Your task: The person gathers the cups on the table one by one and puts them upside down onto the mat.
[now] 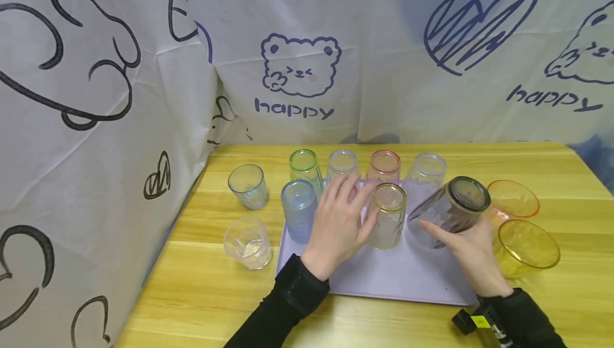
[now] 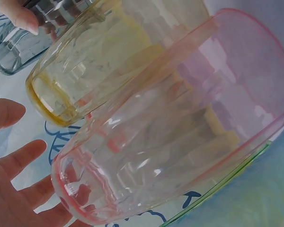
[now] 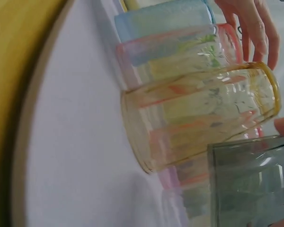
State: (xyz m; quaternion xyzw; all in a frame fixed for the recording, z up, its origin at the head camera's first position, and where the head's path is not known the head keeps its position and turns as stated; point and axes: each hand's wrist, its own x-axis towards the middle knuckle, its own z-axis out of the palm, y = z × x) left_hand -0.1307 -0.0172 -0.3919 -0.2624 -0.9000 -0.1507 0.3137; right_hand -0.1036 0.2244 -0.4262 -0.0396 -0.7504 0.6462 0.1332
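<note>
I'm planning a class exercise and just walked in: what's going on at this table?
A person's right hand holds a grey glass, upside down and tilted, over a lilac tray. The left hand, fingers spread, is beside a pink glass and a yellow-rimmed glass. These and other glasses stand upside down on the tray; upright glasses flank it, two each side.
</note>
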